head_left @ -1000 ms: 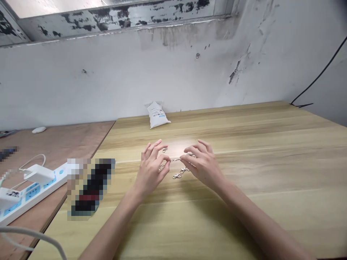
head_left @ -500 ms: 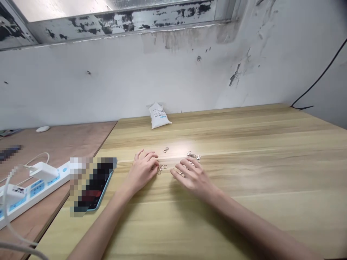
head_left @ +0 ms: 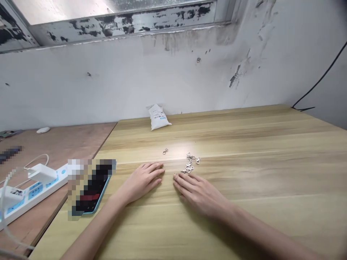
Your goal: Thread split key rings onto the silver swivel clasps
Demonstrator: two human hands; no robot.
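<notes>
My left hand lies low over the wooden table, palm down, fingers stretched out. The split rings seen earlier are hidden beneath its fingers, apart from a small metal glint near the fingertips. To its right, my right hand rests palm down with its fingers extended and side by side. Its fingertips touch or nearly touch the lower edge of a small pile of silver lobster clasps. One more clasp lies just right of the pile. A separate small metal clasp sits beyond my left hand.
A white plastic packet stands by the wall at the table's back. Left of my arm lies a phone, partly blurred. A white power strip with plugs and cables runs along the lower-left brown surface. A black cable hangs at right.
My left hand has slid right and flattened over the rings. My right hand has drawn back toward me, uncovering more of the clasp pile.
</notes>
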